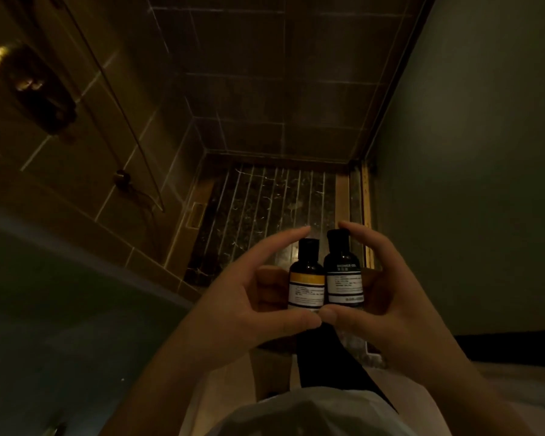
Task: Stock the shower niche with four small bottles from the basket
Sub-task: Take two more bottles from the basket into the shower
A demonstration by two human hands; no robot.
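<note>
At lower centre, the left hand (249,297) pinches a dark yellow-banded plastic bottle (306,276) and the right hand (387,297) a dark teal-labelled plastic bottle (343,272), upright and touching; thumb-and-fingertip holds risk either slipping onto the dark marble shower floor (265,202).

Bottles: 2 in view, both small, dark, w/ black caps. 1 bottle w/ yellow band on label (306,280); 1 bottle w/ dark green label (343,275). They sit side by side, touching or nearly so.

Hands: 2. Left hand (249,305) pinches the yellow-band one, right hand (387,305) pinches the green one; 1 bottle per hand.

Wall fittings: 1 shiny control plate (29,83) on tiled wall at left, 1 small round hose fitting (121,177) lower down, 1 thin hose (120,99). Floor drain slots: 1 (196,214). Other bits too dim to count.
</note>
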